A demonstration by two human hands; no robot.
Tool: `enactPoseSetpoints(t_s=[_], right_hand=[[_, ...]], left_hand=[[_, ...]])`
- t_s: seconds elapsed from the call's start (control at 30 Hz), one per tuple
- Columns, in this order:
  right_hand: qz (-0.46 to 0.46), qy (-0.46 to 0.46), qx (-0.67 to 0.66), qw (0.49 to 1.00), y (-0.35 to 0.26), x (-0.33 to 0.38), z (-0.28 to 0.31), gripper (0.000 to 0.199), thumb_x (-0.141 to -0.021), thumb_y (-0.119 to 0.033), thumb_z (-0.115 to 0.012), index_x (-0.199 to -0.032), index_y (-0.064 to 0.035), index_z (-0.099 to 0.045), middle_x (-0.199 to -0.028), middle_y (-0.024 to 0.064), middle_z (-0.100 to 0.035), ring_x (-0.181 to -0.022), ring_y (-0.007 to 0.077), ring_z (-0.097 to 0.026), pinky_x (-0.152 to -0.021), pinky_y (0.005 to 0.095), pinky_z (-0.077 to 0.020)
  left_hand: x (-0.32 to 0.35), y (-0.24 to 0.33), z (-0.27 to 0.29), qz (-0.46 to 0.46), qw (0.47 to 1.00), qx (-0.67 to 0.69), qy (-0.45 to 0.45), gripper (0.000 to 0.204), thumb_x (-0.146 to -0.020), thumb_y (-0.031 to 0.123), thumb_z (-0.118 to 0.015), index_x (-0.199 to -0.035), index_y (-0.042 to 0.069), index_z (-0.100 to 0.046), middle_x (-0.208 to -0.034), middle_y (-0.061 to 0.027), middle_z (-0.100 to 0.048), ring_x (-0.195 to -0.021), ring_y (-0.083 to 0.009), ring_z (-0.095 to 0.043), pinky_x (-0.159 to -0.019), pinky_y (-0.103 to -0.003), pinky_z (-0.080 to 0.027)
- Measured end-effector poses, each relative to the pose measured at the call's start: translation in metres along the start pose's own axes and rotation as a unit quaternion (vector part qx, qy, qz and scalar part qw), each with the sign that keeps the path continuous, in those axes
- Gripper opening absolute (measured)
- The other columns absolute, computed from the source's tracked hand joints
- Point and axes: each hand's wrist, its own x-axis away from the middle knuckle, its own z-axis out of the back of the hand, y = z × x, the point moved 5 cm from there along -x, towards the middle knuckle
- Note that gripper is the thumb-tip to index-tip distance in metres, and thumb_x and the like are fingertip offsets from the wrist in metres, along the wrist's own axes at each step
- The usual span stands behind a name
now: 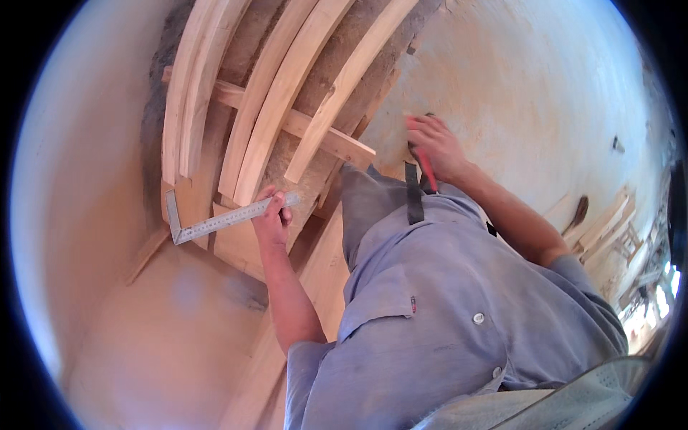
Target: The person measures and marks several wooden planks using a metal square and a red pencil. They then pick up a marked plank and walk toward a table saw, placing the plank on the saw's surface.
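My left hand [272,218] is closed around one end of a steel carpenter's square [228,220]. Its marked blade slants down to the left, and the short arm turns upward at the far end. Just beyond it are the ends of several long, pale wooden strips [281,115]. My right hand [436,148] is out to the right at waist height, fingers curled and slightly blurred. A slim red thing [427,172] emerges from under that hand and points toward my waist; its kind and its other end are hidden.
A wooden crosspiece [337,142] runs beneath the strips. A long board [322,276] extends past my left side. Pale, dusty floor [516,93] lies to the right, with stacked wood pieces [605,226] and a dark elongated object [580,211] farther off.
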Motion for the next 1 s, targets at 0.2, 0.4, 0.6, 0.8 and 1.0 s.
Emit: enactPoseSetpoints(t_s=[0.2,0.4,0.6,0.8,1.0], right_hand=[[0.171,-0.009,0.036,0.985,-0.13,-0.116,-0.077,0.023,-0.08,-0.015,-0.065,-0.1,-0.0074,-0.056,-0.124,0.0115,-0.06,-0.128,0.0299,-0.051,-0.111,0.0452,-0.0374],[0.161,-0.125,0.066,0.977,-0.117,-0.157,-0.106,0.023,-0.075,-0.012,-0.069,-0.094,-0.0084,-0.056,-0.099,0.008,-0.064,-0.108,0.0299,-0.06,-0.101,0.0445,-0.0439],[0.124,-0.114,0.09,0.982,-0.093,-0.149,-0.074,0.031,-0.068,-0.004,-0.073,-0.095,-0.0081,-0.057,-0.095,0.0095,-0.064,-0.105,0.0306,-0.061,-0.103,0.0444,-0.0443],[0.107,-0.101,0.136,0.98,-0.044,-0.124,-0.023,0.031,-0.069,-0.002,-0.074,-0.095,-0.0062,-0.057,-0.098,0.0118,-0.063,-0.109,0.0324,-0.06,-0.108,0.0445,-0.042],[-0.015,0.116,0.096,0.989,-0.065,-0.075,-0.007,0.031,-0.074,-0.007,-0.075,-0.102,-0.0077,-0.061,-0.105,0.0135,-0.065,-0.108,0.0351,-0.06,-0.103,0.0459,-0.0442]], left_hand=[[-0.053,0.004,0.031,0.027,0.991,-0.041,-0.124,0.04,-0.09,0.003,-0.066,-0.126,-0.002,-0.051,-0.102,-0.0146,-0.068,-0.054,-0.0119,-0.052,-0.045,-0.024,-0.04],[-0.084,0.025,0.034,0.022,0.969,-0.071,-0.234,0.036,-0.092,0.001,-0.064,-0.126,-0.002,-0.052,-0.101,-0.0135,-0.068,-0.054,-0.0116,-0.052,-0.045,-0.024,-0.041],[-0.095,0.032,0.001,0.021,0.95,-0.066,-0.304,0.034,-0.092,0.001,-0.064,-0.124,0.0,-0.053,-0.1,-0.0142,-0.069,-0.052,-0.0117,-0.052,-0.043,-0.024,-0.04],[-0.093,0.009,-0.065,0.043,0.94,-0.01,-0.337,0.036,-0.092,-0.001,-0.064,-0.126,-0.001,-0.052,-0.101,-0.0149,-0.069,-0.053,-0.0126,-0.053,-0.042,-0.024,-0.04],[-0.09,-0.021,-0.114,0.076,0.934,0.0,-0.349,0.04,-0.092,-0.001,-0.065,-0.129,-0.002,-0.049,-0.102,-0.0166,-0.069,-0.053,-0.0131,-0.055,-0.042,-0.023,-0.041]])
